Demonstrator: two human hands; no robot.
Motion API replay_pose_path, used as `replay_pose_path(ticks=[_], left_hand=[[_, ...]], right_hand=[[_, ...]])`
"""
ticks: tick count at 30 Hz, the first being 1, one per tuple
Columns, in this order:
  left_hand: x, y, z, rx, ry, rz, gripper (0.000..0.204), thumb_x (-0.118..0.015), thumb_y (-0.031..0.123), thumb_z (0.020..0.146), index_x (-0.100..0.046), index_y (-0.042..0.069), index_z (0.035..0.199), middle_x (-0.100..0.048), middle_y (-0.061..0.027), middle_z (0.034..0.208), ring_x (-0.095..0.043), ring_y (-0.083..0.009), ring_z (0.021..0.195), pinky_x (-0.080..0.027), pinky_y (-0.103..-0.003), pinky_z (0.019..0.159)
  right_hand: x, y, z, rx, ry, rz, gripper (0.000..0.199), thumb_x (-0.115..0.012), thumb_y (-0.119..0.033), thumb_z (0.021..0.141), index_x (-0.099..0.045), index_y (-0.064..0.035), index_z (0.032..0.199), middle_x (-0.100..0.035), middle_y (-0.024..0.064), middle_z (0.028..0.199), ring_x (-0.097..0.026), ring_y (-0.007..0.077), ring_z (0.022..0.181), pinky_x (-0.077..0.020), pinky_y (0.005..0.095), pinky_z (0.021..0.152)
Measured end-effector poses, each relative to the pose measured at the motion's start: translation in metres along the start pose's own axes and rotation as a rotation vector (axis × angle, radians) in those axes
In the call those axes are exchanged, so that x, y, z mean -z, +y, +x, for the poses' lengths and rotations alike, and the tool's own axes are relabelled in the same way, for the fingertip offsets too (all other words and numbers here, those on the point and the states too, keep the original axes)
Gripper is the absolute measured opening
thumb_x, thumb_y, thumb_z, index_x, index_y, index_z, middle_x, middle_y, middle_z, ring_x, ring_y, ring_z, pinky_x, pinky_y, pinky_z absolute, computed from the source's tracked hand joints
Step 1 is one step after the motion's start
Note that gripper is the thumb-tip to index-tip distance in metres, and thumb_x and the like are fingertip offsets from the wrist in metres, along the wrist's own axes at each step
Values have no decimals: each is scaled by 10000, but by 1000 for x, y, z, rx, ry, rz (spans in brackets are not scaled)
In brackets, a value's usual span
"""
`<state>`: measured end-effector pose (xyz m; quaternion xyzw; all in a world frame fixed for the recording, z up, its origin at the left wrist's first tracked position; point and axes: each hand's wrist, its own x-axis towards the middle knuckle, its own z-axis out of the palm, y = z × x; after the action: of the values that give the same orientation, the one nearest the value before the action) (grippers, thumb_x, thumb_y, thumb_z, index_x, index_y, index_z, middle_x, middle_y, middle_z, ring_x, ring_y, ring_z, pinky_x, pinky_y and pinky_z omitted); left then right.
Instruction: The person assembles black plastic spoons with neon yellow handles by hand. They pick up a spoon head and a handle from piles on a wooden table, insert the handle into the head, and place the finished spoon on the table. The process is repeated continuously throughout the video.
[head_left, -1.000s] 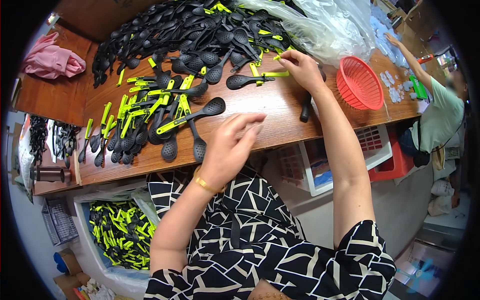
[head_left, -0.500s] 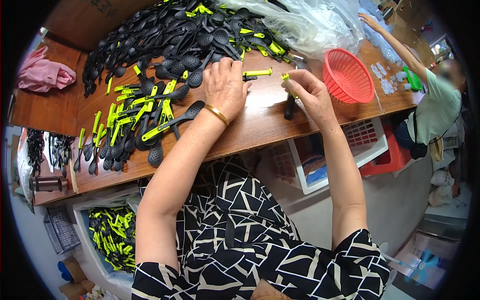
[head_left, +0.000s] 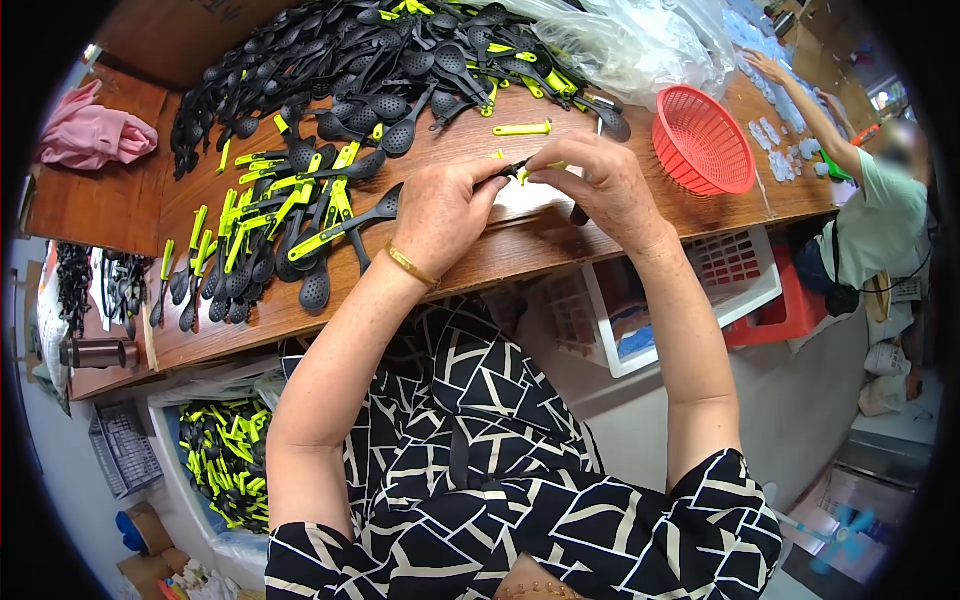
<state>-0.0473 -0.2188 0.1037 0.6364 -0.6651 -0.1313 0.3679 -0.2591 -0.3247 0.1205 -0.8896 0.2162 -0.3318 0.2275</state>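
Note:
My left hand (head_left: 445, 210) and my right hand (head_left: 600, 185) meet above the wooden table (head_left: 520, 250), fingertips together. Between them I pinch a black utensil piece (head_left: 510, 170) and a small yellow-green handle piece (head_left: 545, 166); which hand grips which part is hard to tell. Another loose yellow-green handle (head_left: 522, 128) lies just beyond the hands. To the left lies a row of assembled black spoons with yellow-green handles (head_left: 290, 215). A big heap of black slotted spoon heads (head_left: 350, 60) covers the far side of the table.
A red plastic basket (head_left: 703, 140) stands right of my hands. Another person in a green shirt (head_left: 880, 210) reaches onto the table at far right. Clear plastic bags (head_left: 640, 40) lie behind. A bin of finished spoons (head_left: 225, 455) sits below left; pink cloth (head_left: 95, 135) at far left.
My left hand came from the table's near edge up to the right hand. Both hands have drawn together over the table with the small pieces pinched between them.

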Motion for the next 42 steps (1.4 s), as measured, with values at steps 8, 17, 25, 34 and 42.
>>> replay_pose_path(ticks=[8,17,25,34,42], left_hand=[[17,4,-8,-22,24,1,283,-732,143,997,-802,96,1267,-822,-150,1047,-804,-234,899,-598,-347,779],[21,17,-21,-18,-43,25,290,-722,122,996,-792,97,1276,-820,-124,963,-796,-232,811,-594,-351,746],[18,17,-67,418,-300,-1016,350,-603,176,1126,-626,-20,1414,-769,-102,1014,-759,-156,858,-594,-264,784],[-47,-2,-176,736,-16,-1124,164,-654,137,1105,-673,3,1198,-750,-53,943,-724,-116,837,-581,-249,775],[-71,0,-172,575,217,-1097,164,-628,70,1112,-711,-47,1192,-752,-39,1033,-694,-73,912,-575,-233,843]], right_hand=[[0,-13,5,-30,-3,112,139,-832,-68,904,-793,-81,1037,-783,24,966,-719,157,881,-545,315,753],[5,-25,6,-16,-49,12,145,-824,-145,916,-771,-73,1030,-789,65,987,-765,252,896,-602,352,778],[0,-24,-2,495,-10,-365,162,-771,-218,868,-805,-228,1026,-772,-59,1095,-706,165,1138,-470,477,1140],[-62,-35,-65,460,-189,-248,138,-790,-287,844,-802,-302,981,-689,-58,1338,-605,198,1318,-363,520,1227],[-94,-68,-79,-50,55,-68,402,-911,-362,771,-738,-161,1074,-643,52,1320,-526,293,1408,-299,568,1228]])
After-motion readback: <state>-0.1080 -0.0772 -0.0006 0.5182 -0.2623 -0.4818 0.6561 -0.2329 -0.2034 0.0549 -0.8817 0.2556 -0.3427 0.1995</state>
